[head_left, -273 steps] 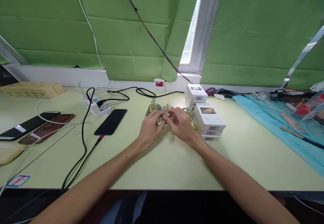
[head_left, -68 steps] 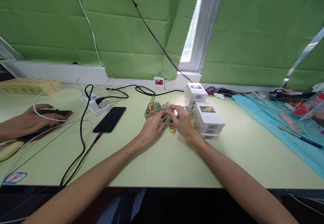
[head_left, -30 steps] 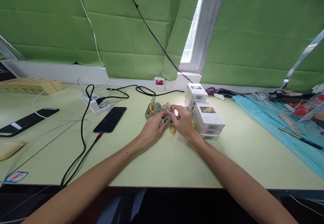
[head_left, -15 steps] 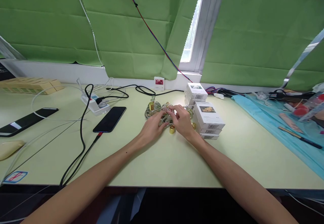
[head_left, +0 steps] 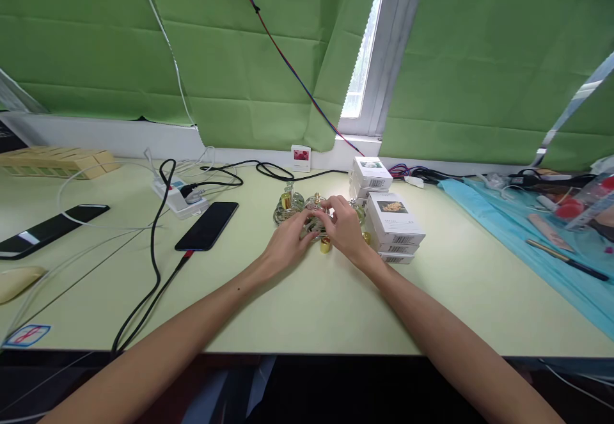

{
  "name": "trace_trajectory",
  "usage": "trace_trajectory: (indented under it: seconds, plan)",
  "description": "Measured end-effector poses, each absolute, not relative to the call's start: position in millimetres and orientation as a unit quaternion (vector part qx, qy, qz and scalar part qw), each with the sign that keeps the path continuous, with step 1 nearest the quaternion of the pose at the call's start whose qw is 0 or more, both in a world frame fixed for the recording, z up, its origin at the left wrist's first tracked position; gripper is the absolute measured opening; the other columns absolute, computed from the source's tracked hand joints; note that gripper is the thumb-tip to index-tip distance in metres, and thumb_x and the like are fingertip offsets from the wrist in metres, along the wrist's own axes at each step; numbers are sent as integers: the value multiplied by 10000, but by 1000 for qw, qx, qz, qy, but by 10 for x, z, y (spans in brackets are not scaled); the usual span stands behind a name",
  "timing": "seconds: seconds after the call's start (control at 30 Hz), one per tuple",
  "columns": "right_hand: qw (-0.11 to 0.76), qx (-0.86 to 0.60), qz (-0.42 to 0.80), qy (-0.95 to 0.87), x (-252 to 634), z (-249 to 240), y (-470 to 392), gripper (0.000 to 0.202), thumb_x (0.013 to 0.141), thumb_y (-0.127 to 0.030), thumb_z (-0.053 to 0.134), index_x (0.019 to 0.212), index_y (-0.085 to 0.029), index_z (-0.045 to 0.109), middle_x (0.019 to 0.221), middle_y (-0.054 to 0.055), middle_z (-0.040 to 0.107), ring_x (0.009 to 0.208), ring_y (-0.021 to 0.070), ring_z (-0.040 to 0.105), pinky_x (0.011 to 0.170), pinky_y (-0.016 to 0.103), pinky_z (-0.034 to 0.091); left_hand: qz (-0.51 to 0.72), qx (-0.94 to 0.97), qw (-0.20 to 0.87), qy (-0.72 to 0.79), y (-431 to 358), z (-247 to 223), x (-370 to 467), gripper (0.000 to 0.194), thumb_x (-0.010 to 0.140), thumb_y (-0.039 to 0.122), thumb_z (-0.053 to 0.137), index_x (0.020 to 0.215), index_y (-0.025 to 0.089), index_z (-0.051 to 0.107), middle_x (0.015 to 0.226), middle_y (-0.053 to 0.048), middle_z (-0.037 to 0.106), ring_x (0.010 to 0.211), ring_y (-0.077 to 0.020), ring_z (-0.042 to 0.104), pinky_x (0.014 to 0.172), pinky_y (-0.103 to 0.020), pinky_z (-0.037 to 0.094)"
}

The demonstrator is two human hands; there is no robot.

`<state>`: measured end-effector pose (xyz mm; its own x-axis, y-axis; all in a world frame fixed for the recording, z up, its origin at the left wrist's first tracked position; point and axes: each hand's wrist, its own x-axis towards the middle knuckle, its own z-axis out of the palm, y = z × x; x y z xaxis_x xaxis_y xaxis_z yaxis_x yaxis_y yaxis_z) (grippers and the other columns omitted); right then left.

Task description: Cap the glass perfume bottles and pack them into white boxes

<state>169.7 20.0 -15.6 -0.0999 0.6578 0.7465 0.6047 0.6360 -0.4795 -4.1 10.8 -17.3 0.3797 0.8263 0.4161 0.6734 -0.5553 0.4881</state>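
Note:
Several clear glass bottles (head_left: 316,203) with gold parts stand close together at the middle of the table. Both hands meet over the front of this group. My left hand (head_left: 288,238) has its fingers curved at the glass, with the fingertips near those of the other hand. My right hand (head_left: 344,227) bends its fingers down onto the same bottle area from the right. Whatever lies between the fingertips is too small and covered to make out. A gold cap (head_left: 325,245) sits on the table just below the hands. Another gold cap (head_left: 367,238) shows beside my right hand.
Stacked white boxes (head_left: 396,222) stand right of the hands, with more boxes (head_left: 371,173) behind. A black phone (head_left: 207,226) with its cable and a power strip (head_left: 180,197) lie left. Blue sheeting (head_left: 518,232) with a pen (head_left: 566,259) covers the right side.

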Motion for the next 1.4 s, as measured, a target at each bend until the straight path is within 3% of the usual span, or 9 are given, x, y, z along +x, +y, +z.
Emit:
trace_trajectory:
  seconds: [0.47,0.83,1.4]
  plan:
    - [506,-452,15,-735,1678,-139,207,168,955,-326,648,893,-226,528,898,24,616,651,151,520,638,286,433,323,824,118,450,102,-160,-42,315,941,291,603,1247,220,585,1198,-75,689,892,-227,681,815,-364,537]
    - [529,-449,17,-720,1709,-116,136,204,1004,-404,561,1049,-207,589,961,48,689,672,151,566,680,292,430,318,829,108,447,101,-143,-51,335,935,289,618,1261,217,590,1178,-79,697,879,-226,684,827,-368,538]
    - [502,-469,12,-727,1754,-141,183,344,1053,-391,459,779,-224,582,772,27,618,652,171,546,640,307,395,288,826,55,481,65,-51,-96,369,928,321,643,1284,237,599,1215,-83,695,867,-237,696,767,-350,521]
